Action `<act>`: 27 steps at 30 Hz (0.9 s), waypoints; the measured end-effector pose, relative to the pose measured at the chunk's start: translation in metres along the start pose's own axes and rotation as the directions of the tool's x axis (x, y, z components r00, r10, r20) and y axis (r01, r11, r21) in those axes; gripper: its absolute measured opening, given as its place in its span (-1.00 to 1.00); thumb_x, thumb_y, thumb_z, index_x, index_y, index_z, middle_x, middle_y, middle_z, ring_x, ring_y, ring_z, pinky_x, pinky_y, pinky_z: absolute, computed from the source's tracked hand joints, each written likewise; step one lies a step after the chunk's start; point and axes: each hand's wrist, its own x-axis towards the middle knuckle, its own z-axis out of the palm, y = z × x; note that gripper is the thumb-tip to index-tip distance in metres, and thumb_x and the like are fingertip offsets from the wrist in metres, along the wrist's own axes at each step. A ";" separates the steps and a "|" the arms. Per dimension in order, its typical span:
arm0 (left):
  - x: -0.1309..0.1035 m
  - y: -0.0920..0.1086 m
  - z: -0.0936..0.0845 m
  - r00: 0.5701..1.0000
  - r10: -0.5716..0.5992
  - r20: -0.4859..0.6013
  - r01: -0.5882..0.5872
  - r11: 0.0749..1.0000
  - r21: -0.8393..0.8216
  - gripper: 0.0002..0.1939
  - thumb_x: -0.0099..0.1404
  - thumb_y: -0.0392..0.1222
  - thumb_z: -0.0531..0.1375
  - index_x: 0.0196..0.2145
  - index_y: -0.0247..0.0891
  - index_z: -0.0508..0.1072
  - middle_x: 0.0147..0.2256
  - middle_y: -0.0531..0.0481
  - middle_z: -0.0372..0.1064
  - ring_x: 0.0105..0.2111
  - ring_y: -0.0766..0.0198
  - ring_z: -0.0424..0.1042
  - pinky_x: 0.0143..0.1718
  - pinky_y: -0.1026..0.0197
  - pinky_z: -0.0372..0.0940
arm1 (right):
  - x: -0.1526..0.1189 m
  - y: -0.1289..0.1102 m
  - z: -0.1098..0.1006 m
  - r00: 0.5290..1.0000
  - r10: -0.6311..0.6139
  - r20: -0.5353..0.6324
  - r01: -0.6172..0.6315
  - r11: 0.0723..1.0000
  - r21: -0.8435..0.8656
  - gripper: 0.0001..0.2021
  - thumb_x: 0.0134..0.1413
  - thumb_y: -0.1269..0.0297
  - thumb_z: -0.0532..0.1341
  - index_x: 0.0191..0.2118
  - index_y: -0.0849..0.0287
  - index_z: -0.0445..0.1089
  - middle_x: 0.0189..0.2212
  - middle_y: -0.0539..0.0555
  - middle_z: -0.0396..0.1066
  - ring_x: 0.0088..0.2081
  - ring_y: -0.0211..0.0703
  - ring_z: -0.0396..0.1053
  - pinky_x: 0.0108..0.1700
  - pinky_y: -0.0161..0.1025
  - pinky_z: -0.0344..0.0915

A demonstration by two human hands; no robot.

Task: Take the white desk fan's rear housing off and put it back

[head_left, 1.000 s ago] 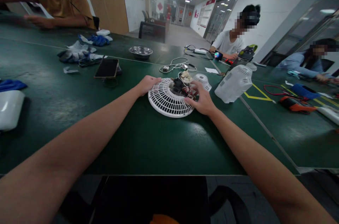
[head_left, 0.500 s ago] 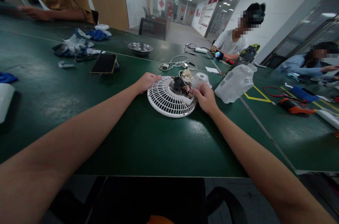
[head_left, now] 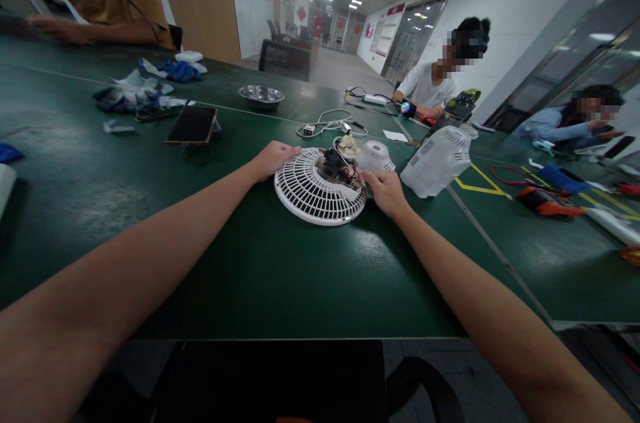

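A round white fan grille lies on the green table in front of me. On its middle sits an exposed black motor with thin wires and a cream-coloured part at the top. My left hand grips the grille's far left rim, fingers closed. At the right rim, beside the motor, my right hand is closed in a pinch; its fingertips are partly hidden. Just behind that hand stands a white vented dome-shaped cover. To its right is a white plastic housing.
Behind the grille lie a white cable and a metal bowl. A phone and crumpled gloves are to the left. An orange-and-black tool lies at right. Several people sit around the table.
The view has shifted slightly, so the tabletop things appear a little further left. My right hand's fingers have changed position slightly at the grille's edge; the left keeps its hold.
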 end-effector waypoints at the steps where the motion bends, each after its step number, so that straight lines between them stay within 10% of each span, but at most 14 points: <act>1: 0.000 0.000 0.000 1.000 0.001 0.009 -0.001 1.000 0.000 -0.63 0.18 0.11 0.33 -0.51 -0.28 0.56 -0.56 -0.02 0.42 -0.53 0.25 0.36 -0.47 0.20 0.21 | 0.000 0.000 -0.001 1.000 0.002 -0.009 -0.002 1.000 0.007 -0.49 0.21 -0.01 0.13 -0.67 0.11 0.04 -0.72 -0.12 -0.05 -0.62 -0.36 -0.10 -0.53 -0.27 -0.17; 22: -0.002 0.003 0.000 1.000 0.010 -0.003 -0.010 1.000 0.022 -0.62 0.14 0.14 0.34 -0.50 -0.28 0.57 -0.55 -0.03 0.46 -0.50 0.22 0.38 -0.45 0.20 0.23 | 0.003 0.007 -0.013 0.877 -0.162 -0.452 0.090 0.980 -0.176 -0.67 -0.14 0.34 0.15 -0.64 0.06 -0.10 -0.68 -0.11 -0.07 -0.55 -0.29 -0.07 -0.48 -0.26 -0.05; 27: 0.001 0.000 0.000 1.000 0.015 0.013 -0.015 1.000 0.020 -0.63 0.16 0.12 0.34 -0.50 -0.27 0.57 -0.56 -0.02 0.43 -0.52 0.23 0.36 -0.46 0.20 0.22 | 0.004 0.002 -0.013 0.944 -0.057 -0.326 0.132 0.969 0.211 -0.73 -0.16 0.21 0.22 -0.61 0.06 0.06 -0.68 -0.13 -0.03 -0.60 -0.31 -0.08 -0.53 -0.28 -0.08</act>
